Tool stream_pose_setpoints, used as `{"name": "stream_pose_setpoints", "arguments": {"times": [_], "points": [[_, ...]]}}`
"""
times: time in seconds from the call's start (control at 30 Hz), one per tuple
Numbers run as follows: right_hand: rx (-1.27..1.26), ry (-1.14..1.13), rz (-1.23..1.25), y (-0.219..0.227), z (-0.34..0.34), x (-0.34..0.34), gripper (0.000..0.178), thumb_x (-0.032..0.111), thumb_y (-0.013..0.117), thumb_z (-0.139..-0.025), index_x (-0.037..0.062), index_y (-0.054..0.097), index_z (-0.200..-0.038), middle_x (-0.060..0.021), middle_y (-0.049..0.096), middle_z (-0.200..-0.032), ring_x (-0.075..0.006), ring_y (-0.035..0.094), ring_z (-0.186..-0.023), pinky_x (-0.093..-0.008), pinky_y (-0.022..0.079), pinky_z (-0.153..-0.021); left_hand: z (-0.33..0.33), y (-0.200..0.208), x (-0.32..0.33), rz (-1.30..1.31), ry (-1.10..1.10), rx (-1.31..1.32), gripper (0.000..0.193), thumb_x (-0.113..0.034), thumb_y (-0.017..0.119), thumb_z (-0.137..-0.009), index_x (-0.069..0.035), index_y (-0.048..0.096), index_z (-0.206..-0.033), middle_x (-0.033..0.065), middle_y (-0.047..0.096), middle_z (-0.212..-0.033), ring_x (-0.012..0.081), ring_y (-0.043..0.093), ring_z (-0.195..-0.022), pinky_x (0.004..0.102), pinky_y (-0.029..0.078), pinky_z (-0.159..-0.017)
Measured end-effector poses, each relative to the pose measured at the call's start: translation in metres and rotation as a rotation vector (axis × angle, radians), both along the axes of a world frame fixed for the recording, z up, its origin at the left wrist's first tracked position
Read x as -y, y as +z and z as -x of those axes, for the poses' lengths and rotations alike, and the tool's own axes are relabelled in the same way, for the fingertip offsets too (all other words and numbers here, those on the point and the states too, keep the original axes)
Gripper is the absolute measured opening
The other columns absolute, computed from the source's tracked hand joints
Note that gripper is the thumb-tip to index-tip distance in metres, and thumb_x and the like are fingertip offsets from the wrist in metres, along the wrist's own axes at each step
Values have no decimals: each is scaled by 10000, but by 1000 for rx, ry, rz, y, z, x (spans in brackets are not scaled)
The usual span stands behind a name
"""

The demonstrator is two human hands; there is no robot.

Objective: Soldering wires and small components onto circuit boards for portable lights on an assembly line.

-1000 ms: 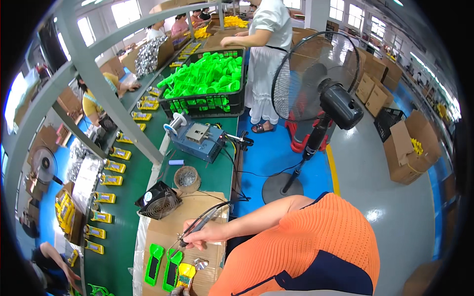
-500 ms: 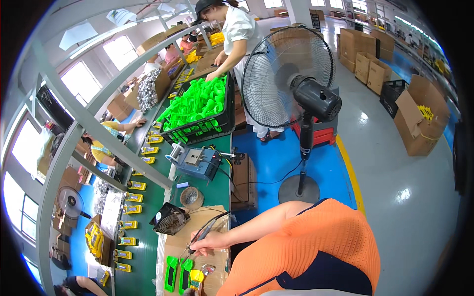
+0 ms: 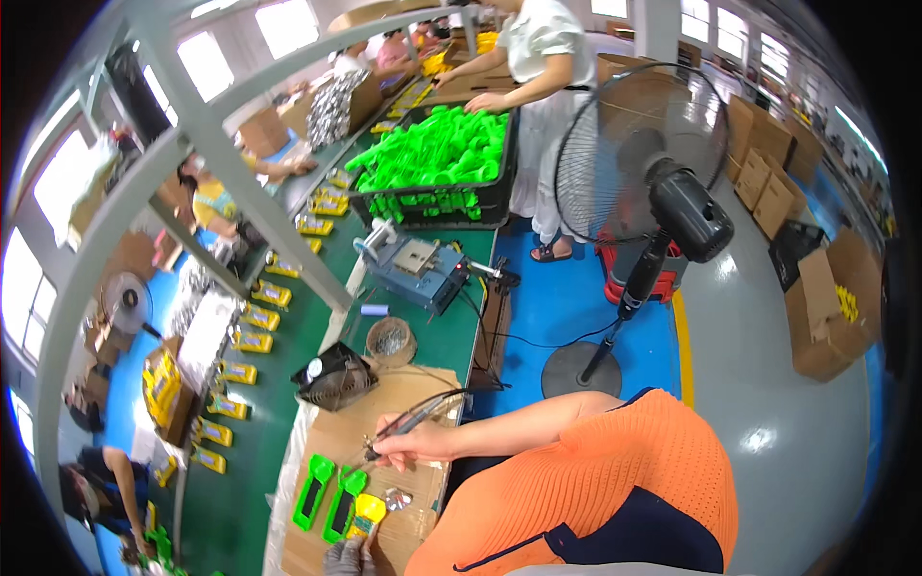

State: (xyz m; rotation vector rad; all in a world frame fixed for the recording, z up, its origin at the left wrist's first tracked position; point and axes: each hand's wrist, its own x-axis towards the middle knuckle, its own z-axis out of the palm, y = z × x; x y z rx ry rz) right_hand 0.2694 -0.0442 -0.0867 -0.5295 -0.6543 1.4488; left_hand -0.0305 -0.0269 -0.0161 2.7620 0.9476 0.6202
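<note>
My right hand (image 3: 415, 444) is closed around a pen-shaped soldering iron (image 3: 411, 420) with a dark cable, its tip held above the cardboard sheet (image 3: 331, 437). Near the lower edge is my left hand (image 3: 350, 557) in a grey glove, its fingers closed on the lower end of a yellow plastic part (image 3: 366, 514). Two green plastic frames with dark middles lie beside it: one green frame (image 3: 313, 492) farther left, the other green frame (image 3: 344, 506) next to the yellow part. A small shiny silver piece (image 3: 397, 498) rests to the right.
A black fan unit (image 3: 335, 375), a round tub (image 3: 391, 341) and a blue box-shaped device (image 3: 415, 274) stand beyond the cardboard. Yellow parts line the green belt (image 3: 288, 370). Behind are a black crate (image 3: 432, 206) of green parts, a co-worker (image 3: 552, 58) and a pedestal fan (image 3: 643, 154).
The view has swung, so the bench and the fan sit farther right in the picture. More of my gloved left hand shows at the yellow part. My right hand still grips the soldering iron.
</note>
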Motion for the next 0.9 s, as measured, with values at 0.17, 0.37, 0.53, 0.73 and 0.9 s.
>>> {"name": "stream_pose_setpoints", "arguments": {"times": [0.17, 0.37, 0.53, 0.73, 0.9], "points": [[264, -32, 30, 19, -24, 9, 185, 144, 640, -950, 48, 509, -1039, -90, 674, -782, -182, 688, -726, -317, 530, -697, -9, -16, -5, -40, 118, -47, 186, -150, 712, -825, -92, 624, -979, 143, 617, -968, 378, 567, -918, 501, 445, -796], [240, 56, -9, 16, -14, 1, 176, 9, 572, -931, 13, 480, -1082, -164, 629, -833, -224, 639, -679, -376, 559, -622, -24, -1, -9, 25, 216, 107, 102, -122, 710, -812, -102, 684, -909, 89, 640, -877, 295, 605, -831, 398, 487, -738], [341, 133, -23, 21, -10, 3, 144, 89, 586, -939, 46, 506, -1051, -89, 591, -779, -170, 556, -595, -361, 546, -603, -18, -11, -10, 38, 255, 38, 98, -138, 691, -829, -103, 692, -921, 81, 645, -870, 290, 613, -840, 402, 489, -772], [354, 172, 66, 29, 6, 5, 131, 45, 592, -930, 5, 475, -975, -75, 534, -655, -200, 600, -598, -339, 520, -589, -19, -7, -10, 71, 255, -16, 104, -163, 673, -842, -99, 704, -918, 83, 657, -882, 294, 617, -846, 406, 489, -800], [383, 164, 96, 28, 4, 2, 137, 51, 609, -929, 0, 484, -953, -67, 540, -658, -178, 584, -587, -329, 521, -572, -23, 3, -14, 123, 237, -53, 116, -117, 703, -810, -67, 705, -915, 100, 664, -880, 301, 630, -856, 411, 500, -801]]}}
